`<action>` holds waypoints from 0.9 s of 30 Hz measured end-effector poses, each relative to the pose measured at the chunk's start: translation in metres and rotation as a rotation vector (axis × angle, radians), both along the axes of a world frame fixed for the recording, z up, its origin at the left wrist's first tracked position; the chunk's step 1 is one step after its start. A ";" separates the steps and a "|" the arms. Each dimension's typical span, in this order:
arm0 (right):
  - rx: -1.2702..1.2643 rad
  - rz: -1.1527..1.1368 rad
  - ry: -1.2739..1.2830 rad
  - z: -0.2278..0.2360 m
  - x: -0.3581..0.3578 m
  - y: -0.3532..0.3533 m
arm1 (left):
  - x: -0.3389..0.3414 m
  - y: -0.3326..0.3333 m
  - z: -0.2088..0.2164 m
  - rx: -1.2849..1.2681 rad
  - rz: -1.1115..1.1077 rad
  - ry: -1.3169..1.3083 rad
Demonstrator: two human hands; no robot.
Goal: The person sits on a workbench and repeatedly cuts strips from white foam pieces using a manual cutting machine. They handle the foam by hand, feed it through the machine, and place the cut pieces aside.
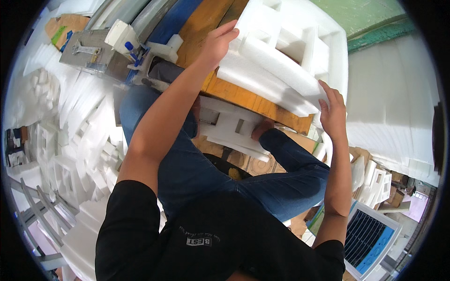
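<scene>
lying between hands [218, 45] [333, 115] — foam block [277, 61]

Foam block [323, 56] on worktop [248, 99], ahead, slightly R of ctr. L grip [218, 45] at block's L side, R grip [333, 114] at its near R corner. Foam sheets [393, 103] stacked R of worktop. Metal box [111, 60] to L, wrench [86, 48] on top. Offcuts [84, 140] heaped far L. Foam piece [229, 122] under worktop, btwn feet [263, 129]. Fan [368, 239] lower R, beside R arm [338, 187].
</scene>
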State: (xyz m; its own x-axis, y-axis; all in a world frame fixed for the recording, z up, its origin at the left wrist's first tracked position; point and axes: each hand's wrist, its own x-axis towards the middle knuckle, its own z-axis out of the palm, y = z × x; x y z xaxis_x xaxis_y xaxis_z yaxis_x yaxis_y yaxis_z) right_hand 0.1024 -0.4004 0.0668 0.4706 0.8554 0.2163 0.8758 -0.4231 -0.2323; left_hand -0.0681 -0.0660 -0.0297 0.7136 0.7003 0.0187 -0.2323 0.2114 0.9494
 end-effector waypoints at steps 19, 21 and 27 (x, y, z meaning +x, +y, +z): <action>-0.091 -0.111 -0.114 -0.014 0.009 0.024 | 0.011 0.003 -0.007 -0.055 0.047 -0.056; -0.067 -0.108 -0.104 -0.014 0.010 0.025 | 0.013 0.001 -0.004 -0.021 0.061 -0.035; -0.053 -0.121 -0.184 -0.021 0.009 0.026 | 0.006 -0.016 0.019 0.209 0.105 0.101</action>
